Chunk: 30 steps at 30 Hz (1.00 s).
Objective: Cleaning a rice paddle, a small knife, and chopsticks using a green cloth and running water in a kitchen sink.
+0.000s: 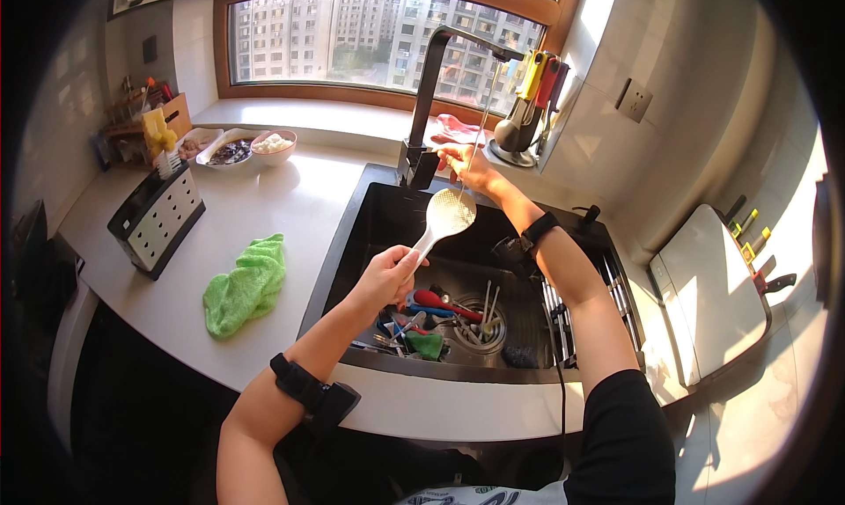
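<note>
My left hand [389, 277] grips the handle of a white rice paddle [451, 212], its dimpled blade raised over the black sink [396, 208]. Water runs in a thin stream from the black faucet [429, 76] past my right hand [467, 165] toward the blade. My right hand is beside the faucet's base, its fingers bent; whether it touches the faucet or holds anything is unclear. In the basin, below my left hand, lie a red utensil [432, 299], a green cloth or sponge [426, 344] and several other utensils near the drain.
A green towel [245, 287] and a perforated utensil holder [158, 224] stand left of the sink. Behind them are a bowl of white food [274, 147] and a dish of dark food [231, 152]. A utensil stand [518, 132] is behind the sink; a rolling rack [561, 327] covers its right side.
</note>
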Tool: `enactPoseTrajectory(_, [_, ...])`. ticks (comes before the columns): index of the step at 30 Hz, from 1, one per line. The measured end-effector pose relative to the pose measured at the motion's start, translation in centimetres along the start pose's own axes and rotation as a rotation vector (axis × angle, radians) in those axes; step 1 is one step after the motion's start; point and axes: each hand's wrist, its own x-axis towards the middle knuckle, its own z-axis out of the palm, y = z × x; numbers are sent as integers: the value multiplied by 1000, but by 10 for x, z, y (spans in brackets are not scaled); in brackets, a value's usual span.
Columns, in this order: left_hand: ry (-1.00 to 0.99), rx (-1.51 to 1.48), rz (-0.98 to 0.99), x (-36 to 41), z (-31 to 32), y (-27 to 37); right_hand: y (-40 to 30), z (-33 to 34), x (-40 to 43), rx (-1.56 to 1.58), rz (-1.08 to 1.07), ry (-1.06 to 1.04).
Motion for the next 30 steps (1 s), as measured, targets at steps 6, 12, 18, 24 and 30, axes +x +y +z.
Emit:
enactPoseTrajectory(6, [1,13,16,1,-4,1,-27,5,-40,-195,-119,60])
enactPoseTrajectory(12, [-23,31,0,2,-7,-4,-33,40,-96,-643,-192,-72])
enactPoseTrajectory(18, [23,46,-79,3,-10,-10,-29,67,-120,-573,-309,-177])
enactPoseTrajectory(24, [77,36,-55,5,-10,-7,17,30,-97,-431,-164,-97])
enactPoseTrajectory(30, [87,98,-91,2,-17,-11,-27,50,-99,959,409,-194])
